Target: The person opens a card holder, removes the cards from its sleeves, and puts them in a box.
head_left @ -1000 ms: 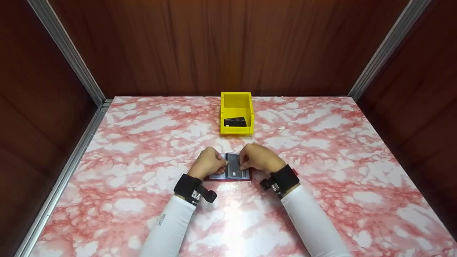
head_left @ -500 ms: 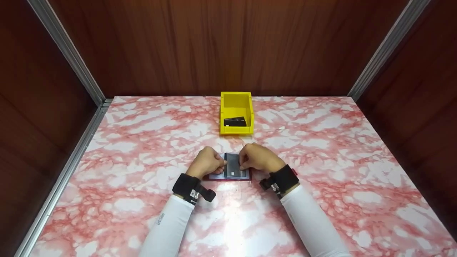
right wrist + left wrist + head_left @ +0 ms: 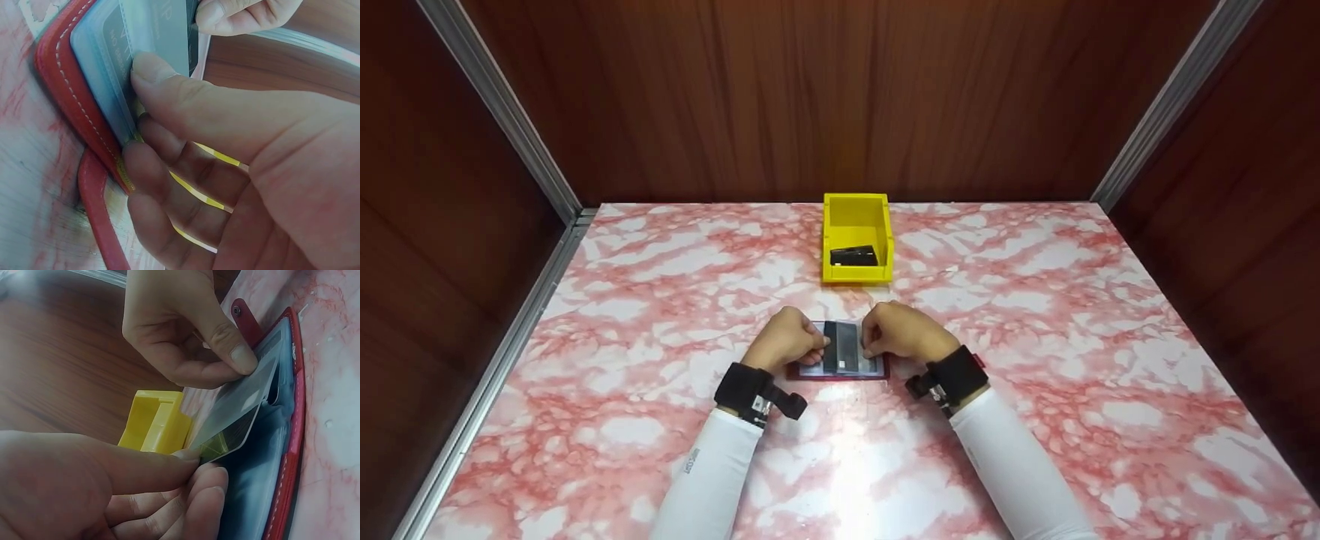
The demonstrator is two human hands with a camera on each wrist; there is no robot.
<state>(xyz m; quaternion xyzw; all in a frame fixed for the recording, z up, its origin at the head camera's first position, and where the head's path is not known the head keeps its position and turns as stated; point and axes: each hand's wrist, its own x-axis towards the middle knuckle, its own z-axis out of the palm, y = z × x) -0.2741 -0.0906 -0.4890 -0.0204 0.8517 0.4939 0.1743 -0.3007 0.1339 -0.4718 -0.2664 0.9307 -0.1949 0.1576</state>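
On the red-and-white marbled tabletop (image 3: 1035, 420), has an open red card wallet (image 3: 840, 378). With the left hand (image 3: 785, 337), pinches a black plastic card (image 3: 830, 360), partly inside the wallet's clear sleeve (image 3: 849, 345); with the right hand (image 3: 906, 331), pinches that sleeve by its edge. Farther back, has a yellow bin (image 3: 858, 274) with black cards (image 3: 853, 257) inside, then a wood-grain wall (image 3: 840, 97).

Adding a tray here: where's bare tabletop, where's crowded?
Bare: tabletop left of the yellow bin to the metal rail; right of the bin to the wood panel; near side, between the white sleeves. Crowded: the red card holder, where the left hand pinches a dark card and the right hand holds a clear pocket. Narrow gap from there to the bin.
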